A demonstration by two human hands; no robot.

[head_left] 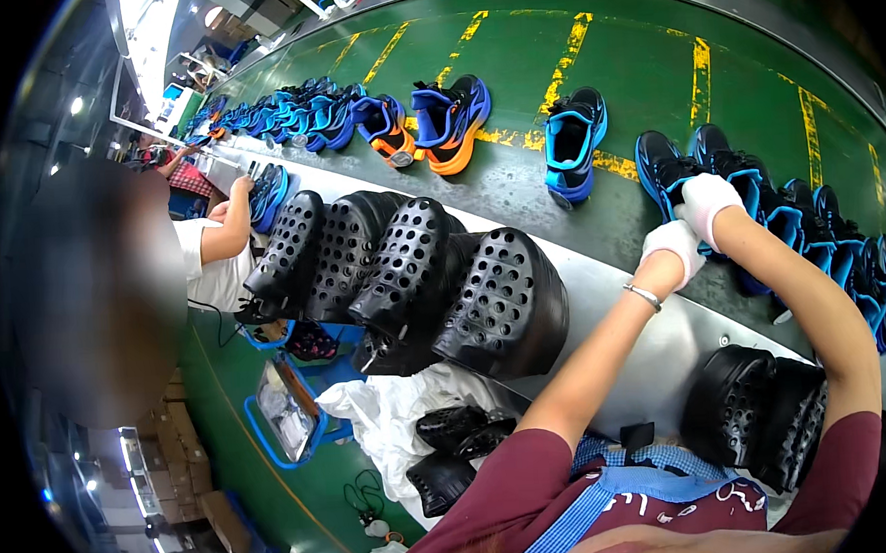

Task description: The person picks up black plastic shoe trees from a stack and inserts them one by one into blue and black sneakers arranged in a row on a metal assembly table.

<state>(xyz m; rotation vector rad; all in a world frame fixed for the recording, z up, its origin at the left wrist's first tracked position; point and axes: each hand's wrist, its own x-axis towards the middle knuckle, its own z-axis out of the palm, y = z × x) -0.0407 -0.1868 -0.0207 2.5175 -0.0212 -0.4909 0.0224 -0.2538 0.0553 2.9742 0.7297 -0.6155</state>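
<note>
My right hand [708, 203], in a white glove, closes at the collar of a black sneaker [661, 161] with bright blue lining. Just nearer to me, my left hand [674, 246], also gloved, is curled at the heel end of that sneaker. The two gloves touch, and the fingertips are partly hidden. Another black and blue sneaker [719, 148] stands close on the right. To the left, a single black and blue sneaker [574, 141] stands apart on the green belt [512, 63].
Several black perforated shoe-shaped pieces [504, 298] line the metal ledge [604, 298] to my left; more black perforated pieces [735, 401] lie near my right arm. Orange-soled sneakers [452, 124] stand farther left. A co-worker's arm [225, 233] reaches toward a blue shoe. A blue-framed bin [285, 415] is below.
</note>
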